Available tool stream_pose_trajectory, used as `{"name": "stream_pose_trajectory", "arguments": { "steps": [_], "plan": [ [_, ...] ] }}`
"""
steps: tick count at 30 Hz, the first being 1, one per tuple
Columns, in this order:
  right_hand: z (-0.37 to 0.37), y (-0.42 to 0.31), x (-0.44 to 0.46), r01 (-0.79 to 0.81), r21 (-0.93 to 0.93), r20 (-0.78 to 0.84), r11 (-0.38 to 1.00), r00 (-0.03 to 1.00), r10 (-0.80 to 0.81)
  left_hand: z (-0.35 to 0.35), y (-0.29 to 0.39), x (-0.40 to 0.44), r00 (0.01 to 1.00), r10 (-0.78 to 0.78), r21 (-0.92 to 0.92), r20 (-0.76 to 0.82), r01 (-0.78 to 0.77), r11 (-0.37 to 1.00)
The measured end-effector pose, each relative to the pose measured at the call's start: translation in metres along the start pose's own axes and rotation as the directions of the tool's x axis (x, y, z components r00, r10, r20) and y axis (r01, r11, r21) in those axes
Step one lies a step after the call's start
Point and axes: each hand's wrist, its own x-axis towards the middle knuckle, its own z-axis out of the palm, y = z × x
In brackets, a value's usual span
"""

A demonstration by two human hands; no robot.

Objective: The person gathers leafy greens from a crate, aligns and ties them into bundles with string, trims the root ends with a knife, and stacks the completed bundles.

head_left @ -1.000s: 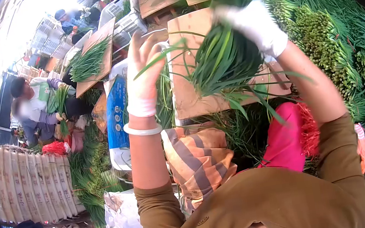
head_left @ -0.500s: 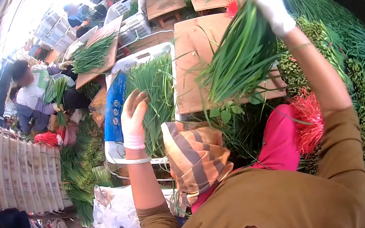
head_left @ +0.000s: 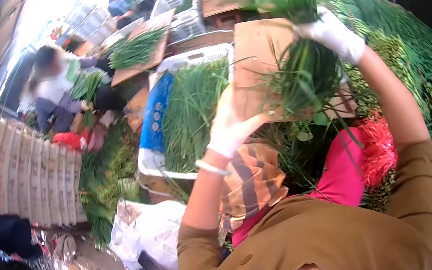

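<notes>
White crate point(head_left: 149, 163) w/ loose green leaves point(head_left: 198, 110) stood beside brown board point(head_left: 250, 42). Green bunch point(head_left: 312, 74) hung over board's R part. Red strands point(head_left: 375, 151), bundled, lay by pink-clad knee point(head_left: 339, 170). R hand point(head_left: 332, 36) – gloved, fingers clenched round bunch. L hand point(head_left: 234, 124) – nr board, fingers released, thumb spread.
</notes>
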Motion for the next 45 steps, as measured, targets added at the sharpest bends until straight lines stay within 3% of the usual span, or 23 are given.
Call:
{"name": "stream_pose_trajectory", "arguments": {
  "steps": [2, 4, 6, 7, 13, 14, 16, 20, 22, 23, 26, 27, 30, 31, 32, 33, 35, 36, 37, 39, 41, 42, 45],
  "plan": [
    [0.017, -0.013, -0.014, -0.078, 0.164, 0.178, 0.983, 0.983, 0.048, 0.007, 0.026, 0.011, 0.990, 0.132, 0.036, -0.041, -0.131, 0.991],
    [0.027, -0.063, -0.038, 0.006, 0.152, 0.268, 0.988, 0.962, -0.047, 0.016, 0.065, 0.028, 0.968, 0.241, -0.323, -0.066, -0.249, 0.913],
    [0.035, -0.090, -0.047, 0.259, 0.018, 0.231, 0.966, 0.939, -0.256, 0.004, 0.093, 0.037, 0.944, 0.323, -0.372, 0.072, -0.275, 0.886],
    [0.040, -0.103, -0.050, 0.432, -0.024, 0.210, 0.902, 0.884, -0.418, 0.015, 0.105, 0.036, 0.938, 0.343, -0.693, -0.055, -0.283, 0.663],
    [0.063, -0.106, -0.029, 0.252, -0.369, 0.212, 0.895, 0.960, -0.183, -0.008, 0.099, 0.024, 0.979, 0.136, -0.872, 0.151, 0.067, 0.485],
    [0.074, -0.094, -0.024, 0.231, -0.344, 0.234, 0.910, 0.960, -0.156, -0.012, 0.094, 0.016, 0.986, 0.044, -0.856, 0.162, 0.119, 0.504],
    [0.095, -0.078, -0.023, 0.113, 0.160, 0.201, 0.981, 0.969, -0.145, -0.024, 0.086, -0.002, 0.986, -0.101, -0.828, 0.129, 0.163, 0.537],
    [0.139, -0.051, -0.063, 0.300, 0.104, 0.126, 0.948, 0.942, -0.312, -0.060, 0.059, -0.020, 0.946, -0.273, -0.796, -0.177, 0.025, 0.604],
    [0.152, -0.043, -0.101, 0.186, -0.118, 0.286, 0.975, 0.947, -0.146, -0.089, 0.038, -0.025, 0.930, -0.252, -0.853, -0.266, -0.105, 0.511],
    [0.161, -0.027, -0.121, 0.245, -0.228, 0.265, 0.942, 0.947, -0.183, -0.096, 0.048, -0.032, 0.893, -0.311, -0.837, -0.324, -0.118, 0.535],
    [0.186, 0.049, -0.165, 0.079, -0.297, 0.228, 0.952, 0.974, -0.009, -0.121, 0.021, -0.049, 0.812, -0.377, -0.842, -0.446, -0.238, 0.484],
    [0.178, 0.049, -0.171, -0.229, -0.386, 0.437, 0.893, 0.807, 0.397, -0.127, 0.008, -0.055, 0.767, -0.420, -0.831, -0.484, -0.253, 0.495],
    [0.204, 0.131, -0.211, -0.112, -0.525, 0.544, 0.844, 0.718, 0.434, -0.144, -0.019, -0.073, 0.703, -0.496, -0.832, -0.510, -0.257, 0.491],
    [0.196, 0.149, -0.226, -0.269, -0.418, 0.492, 0.868, 0.736, 0.465, -0.150, -0.026, -0.078, 0.691, -0.514, -0.837, -0.508, -0.257, 0.483],
    [0.179, 0.173, -0.237, -0.237, -0.452, 0.438, 0.860, 0.781, 0.445, -0.159, -0.034, -0.084, 0.669, -0.570, -0.869, -0.476, -0.261, 0.419],
    [0.160, 0.202, -0.252, -0.249, -0.434, 0.361, 0.866, 0.833, 0.420, -0.171, -0.041, -0.092, 0.731, -0.448, -0.822, -0.515, -0.272, 0.501],
    [0.118, 0.232, -0.260, -0.326, -0.721, 0.363, 0.611, 0.573, 0.735, -0.186, -0.030, -0.096, 0.666, -0.470, -0.780, -0.580, -0.286, 0.557],
    [0.110, 0.227, -0.259, -0.295, -0.786, 0.285, 0.544, 0.609, 0.741, -0.185, -0.004, -0.097, 0.772, -0.478, -0.863, -0.419, -0.175, 0.473],
    [0.089, 0.171, -0.234, -0.199, -0.834, 0.323, 0.515, 0.581, 0.748, -0.180, 0.011, -0.093, 0.805, -0.381, -0.843, -0.455, -0.251, 0.475],
    [0.066, 0.120, -0.190, -0.052, -0.848, 0.266, 0.527, 0.819, 0.508, -0.166, 0.036, -0.075, 0.833, -0.167, -0.792, -0.528, -0.412, 0.451],
    [0.056, 0.069, -0.147, 0.018, -0.630, 0.079, 0.777, 0.996, 0.041, -0.142, 0.068, -0.058, 0.918, 0.012, -0.861, -0.397, -0.377, 0.342],
    [0.053, 0.043, -0.125, 0.181, -0.466, 0.005, 0.866, 0.979, -0.202, -0.124, 0.089, -0.049, 0.918, -0.003, -0.862, -0.397, -0.372, 0.344],
    [0.072, -0.045, -0.083, 0.263, 0.203, 0.199, 0.943, 0.932, -0.302, -0.094, 0.110, -0.027, 0.957, 0.178, -0.921, -0.228, -0.272, 0.280]
  ]
}}
